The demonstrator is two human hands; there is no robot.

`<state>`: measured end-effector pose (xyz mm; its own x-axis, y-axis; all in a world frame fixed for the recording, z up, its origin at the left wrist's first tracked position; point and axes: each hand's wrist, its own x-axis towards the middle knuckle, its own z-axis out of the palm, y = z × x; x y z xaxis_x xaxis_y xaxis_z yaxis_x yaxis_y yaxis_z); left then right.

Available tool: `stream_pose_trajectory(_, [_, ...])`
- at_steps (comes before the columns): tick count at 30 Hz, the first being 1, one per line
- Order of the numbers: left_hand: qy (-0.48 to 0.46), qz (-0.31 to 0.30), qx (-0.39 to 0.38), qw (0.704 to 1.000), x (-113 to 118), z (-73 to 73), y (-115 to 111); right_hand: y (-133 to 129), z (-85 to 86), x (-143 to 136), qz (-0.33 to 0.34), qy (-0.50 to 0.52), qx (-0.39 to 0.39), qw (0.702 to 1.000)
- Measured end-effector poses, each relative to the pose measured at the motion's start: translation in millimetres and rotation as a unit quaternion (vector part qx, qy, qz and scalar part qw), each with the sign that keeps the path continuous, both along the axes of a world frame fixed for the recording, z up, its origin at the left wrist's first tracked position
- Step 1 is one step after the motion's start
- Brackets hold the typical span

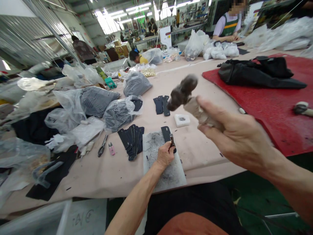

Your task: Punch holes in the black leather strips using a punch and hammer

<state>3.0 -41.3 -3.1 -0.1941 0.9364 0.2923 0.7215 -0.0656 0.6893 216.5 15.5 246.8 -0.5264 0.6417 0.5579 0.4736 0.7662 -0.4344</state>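
Observation:
My right hand is closed round the wrapped handle of a hammer, raised above the table, its dark head slightly blurred. Fingers of my left hand pinch a metal punch, which stands upright over a black strap-like piece. That piece lies on a pale, scuffed board at the table's front edge; its lower part is hidden by my hand and the punch. Left of the board is a fanned stack of black pieces. Beyond it lie several similar pieces and a white block.
Pliers and pink thread snips lie to the left. Plastic bags of dark pieces crowd the table's left side. A red mat on the right carries a black bag. A co-worker sits across the table.

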Motion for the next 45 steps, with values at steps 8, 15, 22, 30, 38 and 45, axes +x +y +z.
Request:
stream_pose_trajectory(8, [0.024,0.009,0.004,1.000,1.7,-2.4,0.9,-1.1,-37.4,-2.0,0.134,-0.166,-0.023,0.977])
stream_pose_trajectory(15, [-0.001,0.010,0.012,1.000,2.1,-4.1,-0.2,-6.2,10.3,-8.1,-0.033,0.127,0.042,0.990])
stream_pose_trajectory(22, [0.002,0.009,0.006,1.000,0.8,-6.3,-1.2,7.4,-49.9,10.2,0.099,-0.211,-0.037,0.972])
stream_pose_trajectory(30, [-0.001,0.011,0.000,1.000,1.3,-3.9,-1.8,5.2,-26.1,3.3,0.002,-0.030,-0.029,0.999])
stream_pose_trajectory(38, [0.002,0.012,0.007,1.000,1.7,-3.9,-1.9,-1.0,-46.7,3.4,0.114,-0.208,0.000,0.971])
stream_pose_trajectory(45, [-0.011,0.009,0.007,1.000,0.9,-4.2,-1.5,-6.2,17.3,2.9,-0.023,0.067,0.101,0.992])
